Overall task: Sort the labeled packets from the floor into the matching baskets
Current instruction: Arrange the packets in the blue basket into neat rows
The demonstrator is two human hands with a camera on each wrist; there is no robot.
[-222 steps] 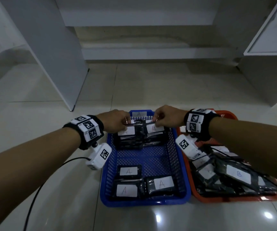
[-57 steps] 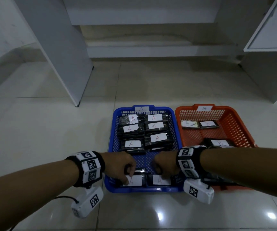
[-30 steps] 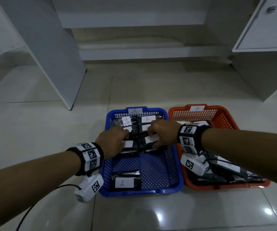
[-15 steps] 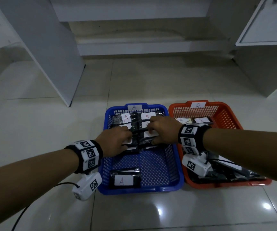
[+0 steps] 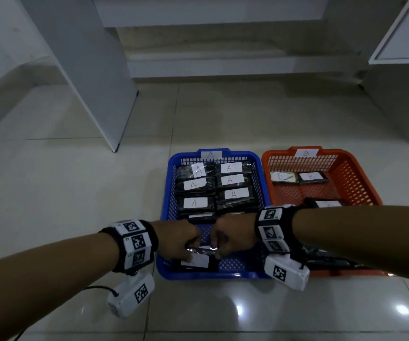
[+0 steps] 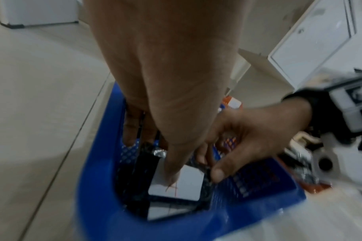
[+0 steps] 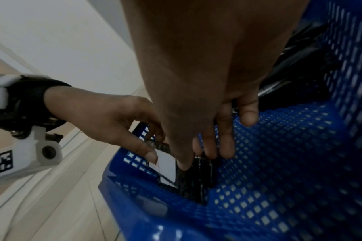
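Both the left hand (image 5: pixel 177 239) and right hand (image 5: pixel 233 236) pinch 1 A packet (image 5: pixel 197 259) at the blue basket (image 5: pixel 166 193)'s near end. Behind it 6 A packets sit in rows, so sorting looks nearly finished; no packets show on the floor.

Two baskets, blue basket (image 5: pixel 164 212) and orange basket (image 5: pixel 361 178), two hands, eight visible A packets, three visible B packets

Black A-labelled packet (image 5: pixel 196 260) at near end of blue basket (image 5: pixel 166 207); orange basket (image 5: pixel 361 183) beside.
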